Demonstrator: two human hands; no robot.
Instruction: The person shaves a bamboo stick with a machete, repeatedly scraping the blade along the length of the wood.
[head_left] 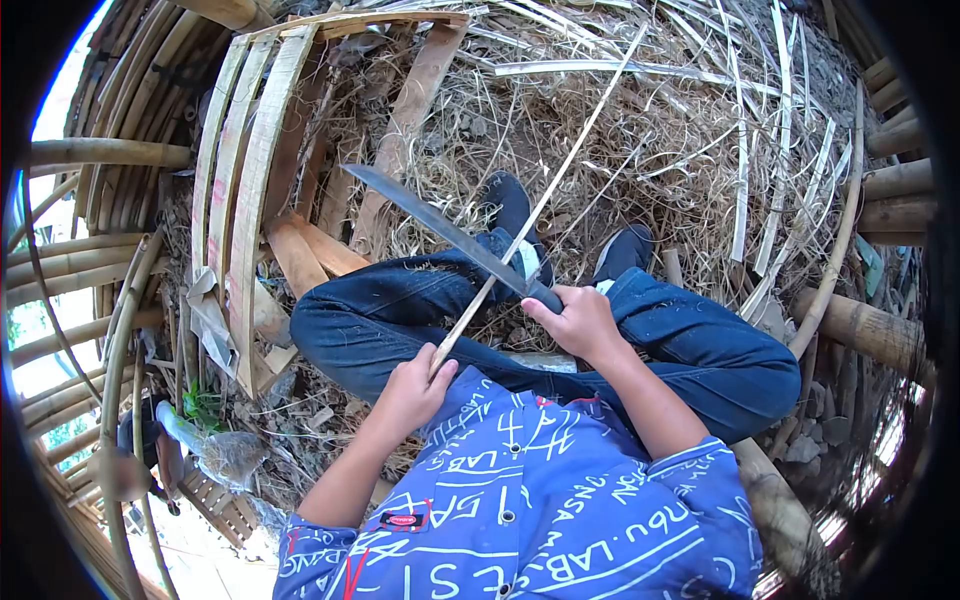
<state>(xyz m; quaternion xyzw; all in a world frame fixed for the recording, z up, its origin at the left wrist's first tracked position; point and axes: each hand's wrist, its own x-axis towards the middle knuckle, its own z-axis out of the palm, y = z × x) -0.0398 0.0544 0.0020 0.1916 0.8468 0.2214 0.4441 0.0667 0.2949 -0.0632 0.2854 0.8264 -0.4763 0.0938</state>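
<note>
My left hand [414, 388] is closed around the lower end of a long thin bamboo strip [573, 150], which slants up and away to the right. In my right hand [577, 322] is the dark handle of a long-bladed knife [432, 222], its tip pointing to the upper left. Blade and strip cross in front of my shins, close to the handle end of the knife. Both hands are above my lap, over my jeans [370, 315].
A wooden slatted crate [250, 190] stands at the left. Curly shavings [640, 130] and pale split strips [780, 140] cover the ground ahead. Bamboo poles [870, 330] line the right side. Beyond the left-hand bamboo slats, another person [150, 440] is partly visible.
</note>
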